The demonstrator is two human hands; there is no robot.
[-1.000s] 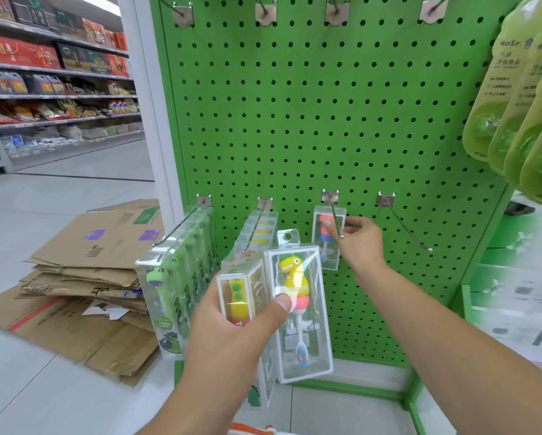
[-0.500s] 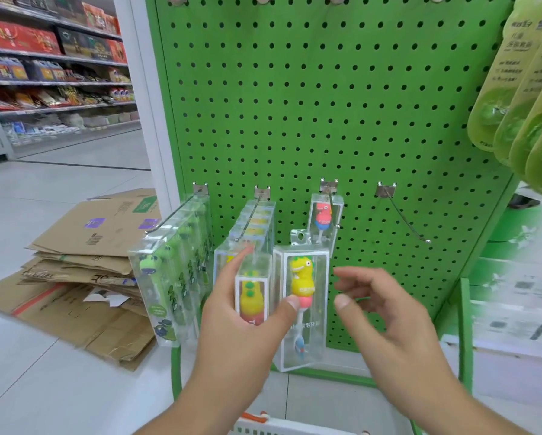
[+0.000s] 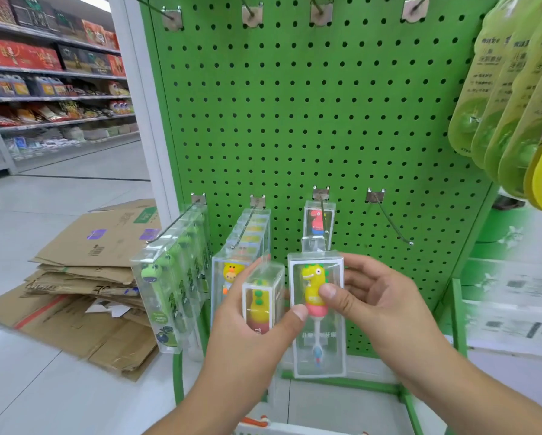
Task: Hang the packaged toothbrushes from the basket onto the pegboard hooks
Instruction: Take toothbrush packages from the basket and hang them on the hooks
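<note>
My left hand (image 3: 247, 334) holds two clear toothbrush packages in front of the green pegboard (image 3: 326, 120). The left package (image 3: 263, 293) is turned edge-on; the right package (image 3: 318, 340) shows a yellow dinosaur brush. My right hand (image 3: 376, 302) pinches the dinosaur package too, thumb on its front. The third lower hook (image 3: 323, 215) carries one red-bird package (image 3: 319, 221). The fourth lower hook (image 3: 392, 221) is bare. Rows of packages hang on the first hook (image 3: 175, 224) and the second hook (image 3: 244, 227). A white basket rim (image 3: 282, 430) shows at the bottom edge.
Flattened cardboard boxes (image 3: 84, 277) are piled on the floor at left. Green pouches (image 3: 514, 98) hang at upper right. Four bare hooks line the pegboard's top. Store shelves (image 3: 50, 73) stand far left.
My right hand left the red-bird package on the third hook, came down and took hold of the dinosaur package that my left hand holds.
</note>
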